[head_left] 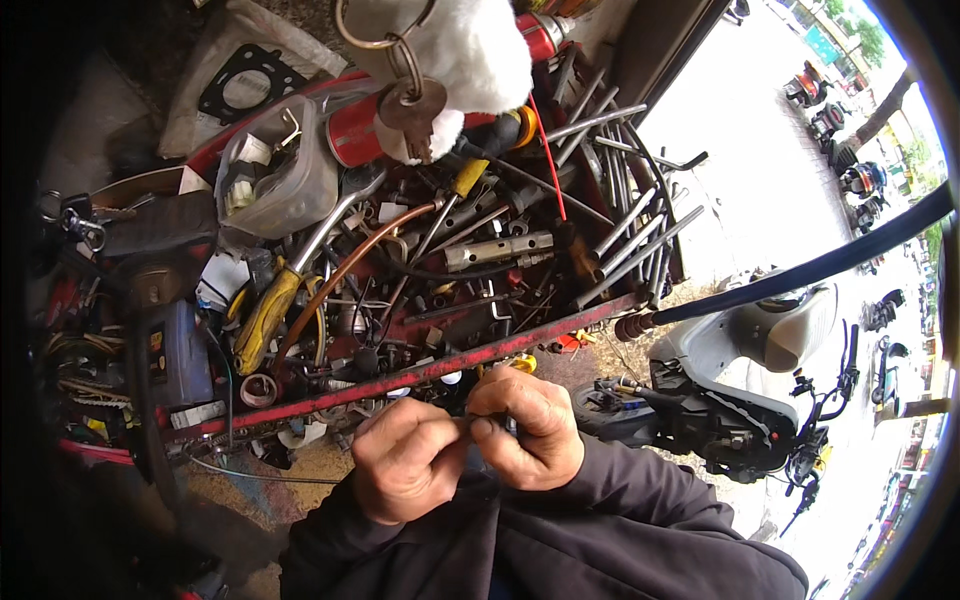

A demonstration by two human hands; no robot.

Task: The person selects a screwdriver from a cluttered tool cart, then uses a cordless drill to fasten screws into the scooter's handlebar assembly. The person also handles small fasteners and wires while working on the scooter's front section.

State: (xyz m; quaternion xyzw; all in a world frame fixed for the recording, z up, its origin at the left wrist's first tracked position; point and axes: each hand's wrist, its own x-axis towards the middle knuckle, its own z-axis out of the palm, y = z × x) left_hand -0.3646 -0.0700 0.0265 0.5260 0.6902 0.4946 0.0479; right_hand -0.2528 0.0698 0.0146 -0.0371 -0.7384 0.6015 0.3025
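Note:
My left hand (405, 462) and my right hand (527, 428) meet in front of my chest, just on my side of the red tool tray's rim (430, 372). Both have their fingers pinched closed, and the fingertips almost touch. Something small and dark shows between them, mostly covered by the fingers, so its kind cannot be made out. Beyond the hands, the tray is crowded with greasy tools. Among them lie a screwdriver with a yellow handle (268, 322), a copper-coloured tube (352, 258) and a metal box spanner (498, 252).
A key (412, 118) on a ring and a white fluffy piece (480, 58) hang over the tray. Left of them sits a clear plastic tub (283, 190). Metal rods (640, 235) jut out at the right. A black hose (800, 272) crosses above a parked scooter (745, 375).

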